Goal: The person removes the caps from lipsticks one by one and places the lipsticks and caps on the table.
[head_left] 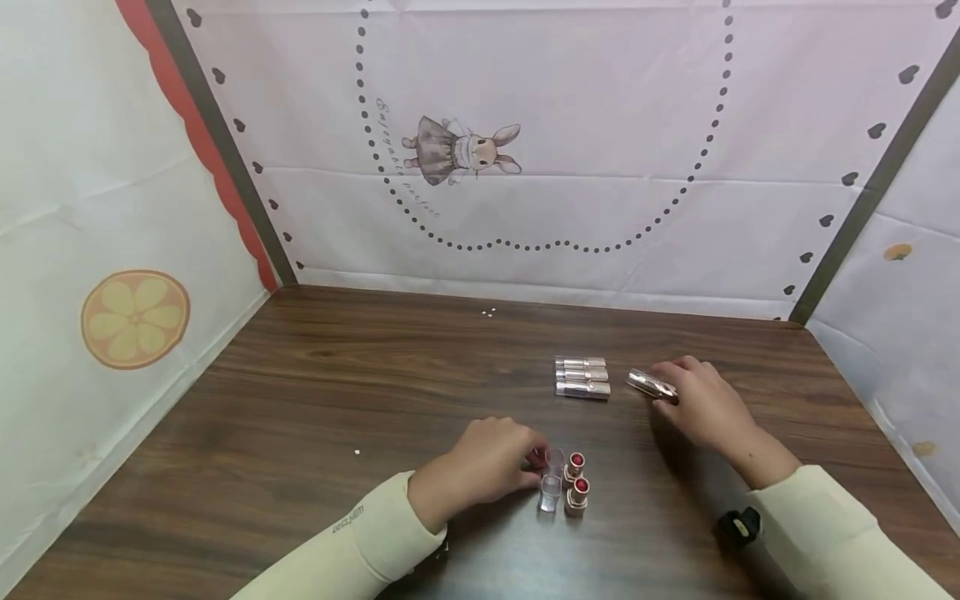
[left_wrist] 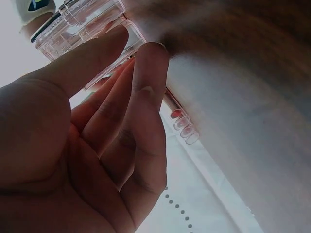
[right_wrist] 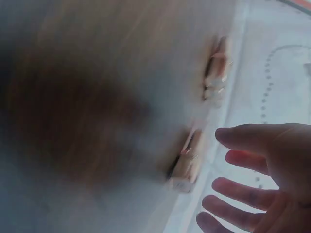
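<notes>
My left hand (head_left: 491, 462) rests by two clear lipstick caps standing on the table, the far cap (head_left: 554, 460) and the near cap (head_left: 551, 493). Its thumb and index fingertips are right at the caps, apart from each other in the left wrist view. Just right of these stand two uncapped lipsticks with red tips, a far lipstick (head_left: 575, 467) and a near lipstick (head_left: 577, 497). A capped lipstick (head_left: 651, 385) lies slanted beside my right hand (head_left: 701, 404). In the right wrist view that hand's fingers are spread, with a gap between them and the lipstick (right_wrist: 187, 165).
Three capped lipsticks (head_left: 582, 377) lie side by side, left of the slanted one. Small white specks (head_left: 489, 312) dot the brown wooden table (head_left: 420, 358). Printed white cloth (head_left: 562, 150) closes off the back and sides. A black wrist device (head_left: 741, 527) shows under the right sleeve.
</notes>
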A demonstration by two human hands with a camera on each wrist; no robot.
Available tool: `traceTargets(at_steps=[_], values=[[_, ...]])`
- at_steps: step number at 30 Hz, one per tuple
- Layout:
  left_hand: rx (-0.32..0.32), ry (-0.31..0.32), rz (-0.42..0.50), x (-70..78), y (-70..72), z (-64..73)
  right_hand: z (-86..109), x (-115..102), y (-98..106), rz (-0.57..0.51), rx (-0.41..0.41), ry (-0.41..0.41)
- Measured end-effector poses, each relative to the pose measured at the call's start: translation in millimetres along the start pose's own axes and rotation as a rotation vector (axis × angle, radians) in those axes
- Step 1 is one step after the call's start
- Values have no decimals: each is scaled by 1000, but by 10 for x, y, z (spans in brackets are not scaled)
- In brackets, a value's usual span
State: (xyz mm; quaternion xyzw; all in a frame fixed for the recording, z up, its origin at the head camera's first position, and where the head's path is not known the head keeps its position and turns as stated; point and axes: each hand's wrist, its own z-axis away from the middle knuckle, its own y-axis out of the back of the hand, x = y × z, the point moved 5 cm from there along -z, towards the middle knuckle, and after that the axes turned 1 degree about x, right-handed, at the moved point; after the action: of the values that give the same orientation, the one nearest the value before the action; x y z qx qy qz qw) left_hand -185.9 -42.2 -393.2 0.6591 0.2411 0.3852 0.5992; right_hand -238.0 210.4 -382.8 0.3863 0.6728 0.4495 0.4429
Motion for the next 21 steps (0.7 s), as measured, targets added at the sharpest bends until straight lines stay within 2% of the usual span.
traceTargets(at_steps=[6,12,21], values=[[4,-3,-15,-10,-5,-6,-90,106,-63,18,-75,-37],[6,0,-9,-7,7,5,-145,167,-133,9,-114,-48],[3,5,-6,-8,-4,-1,-143,166,-180,-25,-112,-44]])
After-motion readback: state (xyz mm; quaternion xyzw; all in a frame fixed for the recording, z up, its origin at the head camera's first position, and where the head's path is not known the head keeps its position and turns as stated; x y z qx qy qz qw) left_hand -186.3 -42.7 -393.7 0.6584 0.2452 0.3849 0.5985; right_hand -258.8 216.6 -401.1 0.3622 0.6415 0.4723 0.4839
